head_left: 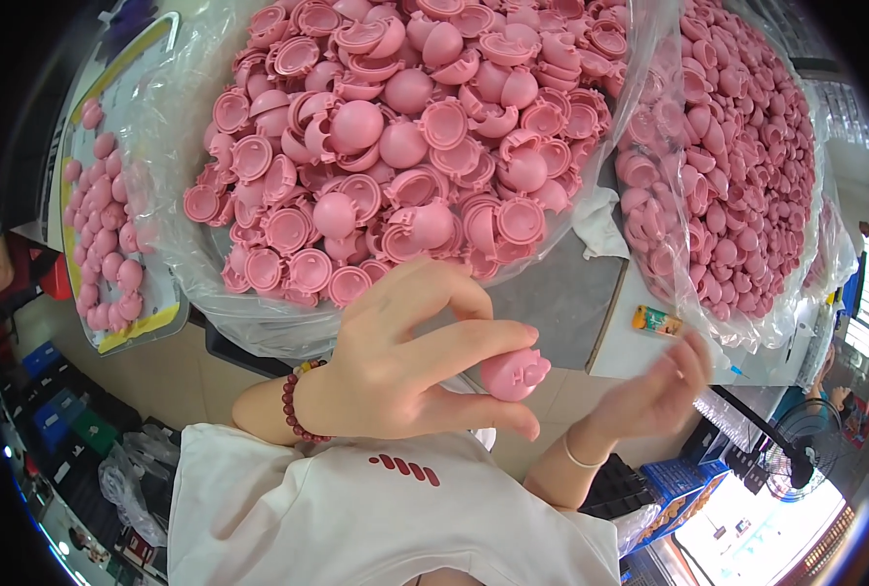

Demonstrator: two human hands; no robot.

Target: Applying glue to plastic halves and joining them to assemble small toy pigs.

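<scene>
In front of my chest, my left hand (410, 361) pinches a small round pink plastic piece (514, 375) between thumb and fingers. Little knobs stick out on the piece's right side. My right hand (654, 386) is apart from it, off to the right near the small table, its fingers smeared by motion; whether it holds anything does not show. Beyond my left hand lies a heap of pink half-shells (405, 146), many with rimmed hollow sides, in a clear plastic bag (259, 317).
A second bag of smaller pink parts (737, 186) stands at the right. On the left, a yellow-edged tray (146, 335) holds rounded pink pieces (107, 234). A small orange-and-green item (655, 320) lies on the right table, and a fan (801, 454) stands at lower right.
</scene>
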